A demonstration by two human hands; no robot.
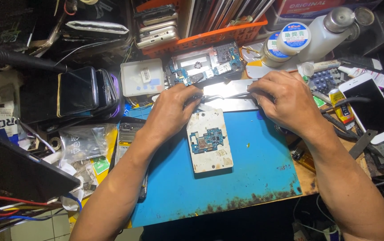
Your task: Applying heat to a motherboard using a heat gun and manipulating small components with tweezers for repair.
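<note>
My left hand (170, 110) and my right hand (285, 100) meet above the far edge of a blue work mat (254, 160). Both pinch thin metal tweezers (221, 96) that run between them over a shiny metal plate (232, 89). Just below the hands lies a white holder block (210, 158) with a small blue circuit board (206, 140) set in it. An opened phone frame (203, 64) with its blue board exposed lies right behind the hands.
A stack of dark phones (82, 91) sits at left, a white phone (372, 109) at right. An orange basket (210, 33) of parts, white jars (293, 38) and a bottle (321, 29) stand behind. Tools and cables crowd the right edge.
</note>
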